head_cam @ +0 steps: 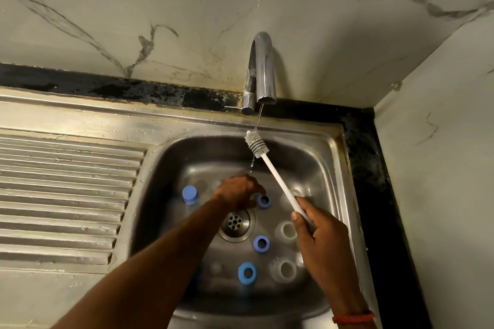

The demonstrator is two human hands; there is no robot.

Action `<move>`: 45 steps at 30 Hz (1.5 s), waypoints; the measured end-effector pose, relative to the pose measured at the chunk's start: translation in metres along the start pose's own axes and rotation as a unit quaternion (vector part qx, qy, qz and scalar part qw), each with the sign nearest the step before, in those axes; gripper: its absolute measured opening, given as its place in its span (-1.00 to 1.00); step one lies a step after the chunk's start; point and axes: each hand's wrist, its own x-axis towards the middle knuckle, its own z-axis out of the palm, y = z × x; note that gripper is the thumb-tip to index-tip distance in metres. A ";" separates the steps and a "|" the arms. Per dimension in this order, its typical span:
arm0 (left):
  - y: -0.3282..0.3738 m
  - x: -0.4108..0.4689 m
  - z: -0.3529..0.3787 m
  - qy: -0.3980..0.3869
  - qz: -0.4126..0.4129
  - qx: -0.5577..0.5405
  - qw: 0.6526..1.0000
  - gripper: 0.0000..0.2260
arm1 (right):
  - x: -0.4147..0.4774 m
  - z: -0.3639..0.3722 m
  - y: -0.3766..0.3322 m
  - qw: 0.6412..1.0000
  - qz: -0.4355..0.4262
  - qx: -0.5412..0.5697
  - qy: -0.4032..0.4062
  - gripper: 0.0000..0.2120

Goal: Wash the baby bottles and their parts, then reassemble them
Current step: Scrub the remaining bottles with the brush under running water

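Baby bottle parts lie in the steel sink (pixel 324 157). My right hand (pixel 320 238) grips the white handle of a bottle brush, and its grey head (pixel 256 143) sits under a thin stream from the tap (pixel 261 69). My left hand (pixel 238 192) reaches down to a blue collar ring (pixel 264 201), its fingers curled on the ring's left edge. Two more blue rings (pixel 261 243) (pixel 247 272) lie right of the drain (pixel 235 222). A bottle with a blue cap (pixel 189 194) stands at the left. Clear bottles (pixel 287 231) (pixel 284 270) stand open-mouthed at the right.
A ribbed steel drainboard (pixel 66 195) fills the left side. Marble walls close off the back and right, with a black counter strip (pixel 371 168) along the sink's right edge. More clear parts (pixel 216 267) sit low in the basin.
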 end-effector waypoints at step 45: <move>0.060 -0.153 -0.128 0.270 -0.112 -0.879 0.378 -0.70 | -0.056 -0.033 -0.078 0.954 -0.125 -0.269 0.050 -0.72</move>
